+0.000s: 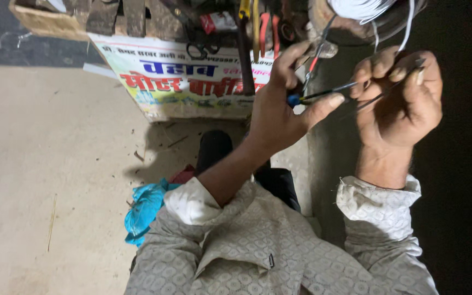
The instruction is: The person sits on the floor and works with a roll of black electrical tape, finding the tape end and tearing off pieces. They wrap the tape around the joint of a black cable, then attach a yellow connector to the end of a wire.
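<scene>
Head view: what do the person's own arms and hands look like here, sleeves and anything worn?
Both hands are bare: no gloves, rings or watch show on the left hand or the right hand. The person wears a pale grey-white shirt with a small repeating woven pattern. Its left sleeve and right sleeve are rolled back in rumpled cuffs, leaving the forearms uncovered.

Harsh frontal light — right side black, floor shadowed, slight blur.

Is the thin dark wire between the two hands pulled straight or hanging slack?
Straight. The wire runs in a taut line from the left hand, pinching it at a blue tip, to the right hand, closed around it.
</scene>
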Demonstrator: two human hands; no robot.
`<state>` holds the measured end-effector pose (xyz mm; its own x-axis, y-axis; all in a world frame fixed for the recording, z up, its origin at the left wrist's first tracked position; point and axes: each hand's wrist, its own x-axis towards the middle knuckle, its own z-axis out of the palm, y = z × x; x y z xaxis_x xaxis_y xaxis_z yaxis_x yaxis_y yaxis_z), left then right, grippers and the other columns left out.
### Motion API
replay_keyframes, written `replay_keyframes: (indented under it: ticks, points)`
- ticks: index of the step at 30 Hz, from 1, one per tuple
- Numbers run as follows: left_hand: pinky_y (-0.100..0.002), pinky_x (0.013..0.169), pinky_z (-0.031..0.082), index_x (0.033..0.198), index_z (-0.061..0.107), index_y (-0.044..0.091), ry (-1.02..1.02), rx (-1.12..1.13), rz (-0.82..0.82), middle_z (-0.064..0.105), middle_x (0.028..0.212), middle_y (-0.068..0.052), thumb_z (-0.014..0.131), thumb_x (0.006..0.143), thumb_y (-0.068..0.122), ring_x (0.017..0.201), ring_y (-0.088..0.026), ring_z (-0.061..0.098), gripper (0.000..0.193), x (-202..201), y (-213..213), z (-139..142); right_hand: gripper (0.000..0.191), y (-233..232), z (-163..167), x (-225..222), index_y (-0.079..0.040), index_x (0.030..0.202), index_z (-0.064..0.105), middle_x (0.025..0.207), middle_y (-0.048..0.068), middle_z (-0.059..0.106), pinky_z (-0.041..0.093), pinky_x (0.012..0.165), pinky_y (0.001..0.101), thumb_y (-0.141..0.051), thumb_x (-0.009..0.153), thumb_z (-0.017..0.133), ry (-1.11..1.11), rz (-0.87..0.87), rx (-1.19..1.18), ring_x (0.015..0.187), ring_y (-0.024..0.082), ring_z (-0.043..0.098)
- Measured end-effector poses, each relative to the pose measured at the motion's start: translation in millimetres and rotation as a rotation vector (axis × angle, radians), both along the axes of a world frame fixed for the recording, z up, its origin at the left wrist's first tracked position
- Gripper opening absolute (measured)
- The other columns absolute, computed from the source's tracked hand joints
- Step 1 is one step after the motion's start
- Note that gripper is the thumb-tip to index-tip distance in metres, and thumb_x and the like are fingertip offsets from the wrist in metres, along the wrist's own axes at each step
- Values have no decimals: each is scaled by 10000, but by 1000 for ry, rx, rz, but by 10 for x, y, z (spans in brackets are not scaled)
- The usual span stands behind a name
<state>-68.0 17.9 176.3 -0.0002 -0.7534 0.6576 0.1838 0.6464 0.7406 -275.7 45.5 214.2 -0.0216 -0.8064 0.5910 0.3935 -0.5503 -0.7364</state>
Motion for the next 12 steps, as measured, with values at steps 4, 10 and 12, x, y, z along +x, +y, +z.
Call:
replay_keyframes:
  ticks: [4,10,12]
  points:
    - [-319,675,500,1430,431,63,-180,110,55,560,825,-41,950,753,350,725,-173,570,901,-53,-11,69,270,49,40,16,7,1022,570,944,172,578,554,679,362,-224,1158,598,34,-15,21,821,296,611]
    - [-301,930,571,1548,281,165,-201,-79,-101,557,1282,-127,802,857,103,1080,-200,661,867,-20,-219,-134,297,50,50,-85,-5,1001,555,947,174,582,527,655,366,-240,1175,607,36,-30,11,811,309,611]
    - [-292,1024,577,1585,248,245,-336,-228,45,461,1438,-104,796,892,64,1223,-234,642,903,-15,-329,-165,293,-13,148,-121,-7,1020,565,955,174,587,533,660,369,-248,1181,608,45,-27,-8,817,310,617]
